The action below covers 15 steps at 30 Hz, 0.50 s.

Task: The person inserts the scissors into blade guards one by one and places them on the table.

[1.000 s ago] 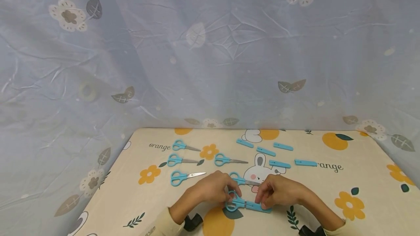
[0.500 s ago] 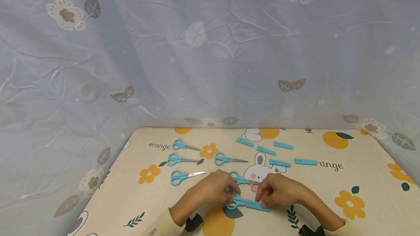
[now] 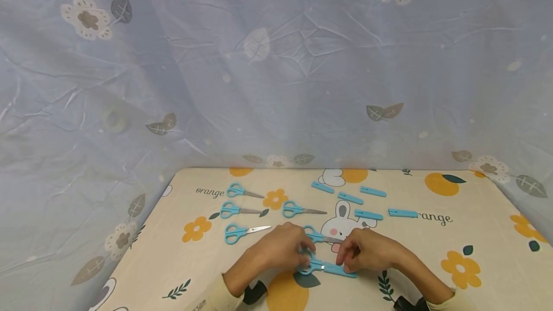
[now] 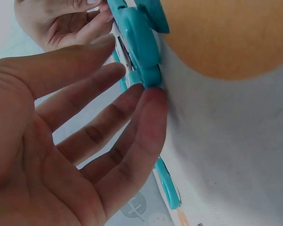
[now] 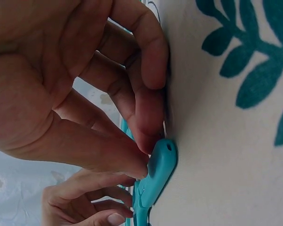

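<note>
Small light-blue scissors (image 3: pixel 317 265) lie flat near the table's front, blades in a light-blue blade cover (image 3: pixel 340 269); a thin sliver of metal shows between handle and cover. My left hand (image 3: pixel 286 248) is at the scissors' handle (image 4: pixel 140 40). There the lower fingertips touch the handle's end, while the thumb stays off it. My right hand (image 3: pixel 370 251) pinches the cover's rounded tip (image 5: pixel 161 162) between thumb and fingers. Just behind both hands lies a second pair of scissors (image 3: pixel 314 235) with bare blades, partly hidden by the right hand.
Several more bare-bladed blue scissors (image 3: pixel 235 234) lie at the left and middle, blades to the right. Several loose blue covers (image 3: pixel 368 216) are spread at the back right. A patterned cloth (image 3: pixel 432 248) covers the table; a pale curtain (image 3: pixel 276 109) stands behind.
The scissors' handle has shifted very slightly under my left hand, and more of the metal at the cover's mouth shows. The right hand and everything else stay nearly as they were.
</note>
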Each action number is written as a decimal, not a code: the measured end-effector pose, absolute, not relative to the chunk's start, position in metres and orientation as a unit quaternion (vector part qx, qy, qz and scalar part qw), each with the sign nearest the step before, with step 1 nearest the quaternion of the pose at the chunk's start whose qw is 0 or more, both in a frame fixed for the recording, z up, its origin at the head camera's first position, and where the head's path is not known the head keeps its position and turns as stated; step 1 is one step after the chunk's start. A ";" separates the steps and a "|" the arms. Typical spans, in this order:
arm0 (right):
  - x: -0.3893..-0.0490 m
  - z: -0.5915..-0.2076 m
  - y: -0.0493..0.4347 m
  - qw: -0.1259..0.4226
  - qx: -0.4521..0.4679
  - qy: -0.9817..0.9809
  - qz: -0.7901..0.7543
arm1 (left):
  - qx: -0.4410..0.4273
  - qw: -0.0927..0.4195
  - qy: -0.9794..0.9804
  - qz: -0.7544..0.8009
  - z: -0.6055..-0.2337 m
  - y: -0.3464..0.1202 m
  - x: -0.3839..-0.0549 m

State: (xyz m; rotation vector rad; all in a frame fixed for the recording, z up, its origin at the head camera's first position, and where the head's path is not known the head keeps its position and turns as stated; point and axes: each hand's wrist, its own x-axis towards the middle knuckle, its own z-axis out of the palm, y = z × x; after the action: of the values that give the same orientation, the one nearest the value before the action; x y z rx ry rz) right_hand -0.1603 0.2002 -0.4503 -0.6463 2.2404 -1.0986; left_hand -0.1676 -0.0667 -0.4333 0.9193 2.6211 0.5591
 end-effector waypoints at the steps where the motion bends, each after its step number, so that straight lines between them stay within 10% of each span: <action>1: -0.160 -0.450 0.200 0.280 -0.240 0.834 -0.409 | 0.320 0.155 0.913 0.200 -0.433 -0.067 -0.168; 15: -0.165 -0.449 0.203 0.274 -0.250 0.822 -0.433 | 0.335 0.132 0.898 0.251 -0.434 -0.071 -0.174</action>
State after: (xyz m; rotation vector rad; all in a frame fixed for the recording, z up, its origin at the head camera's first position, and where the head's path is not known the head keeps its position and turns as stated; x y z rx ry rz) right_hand -0.1655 0.2033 -0.4492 -0.6720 2.2098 -1.1658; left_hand -0.1740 -0.0712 -0.4339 0.9732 2.6077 0.7277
